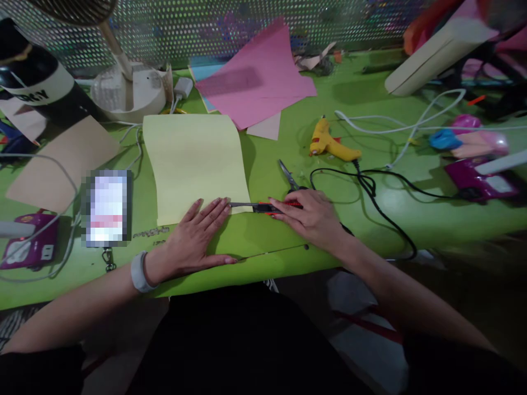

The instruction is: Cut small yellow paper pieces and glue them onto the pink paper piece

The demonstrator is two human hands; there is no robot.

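Note:
A pale yellow sheet of paper (195,159) lies on the green table in front of me. My left hand (197,233) rests flat on its lower edge, fingers stretched out and thumb apart. From the right, my right hand (310,216) grips a utility knife (263,207) with a red and black handle. The knife lies low along the sheet's near edge, its blade pointing left to my left fingertips. Just behind my right hand are scissors (287,174), their handles partly hidden by it.
A yellow glue gun (331,142) with a black cord lies to the right. Pink paper (259,77) is at the back. On the left are a phone (109,206), tan paper (61,164), a fan base (127,90) and a dark bottle (45,71). Purple power strips (480,178) flank both sides.

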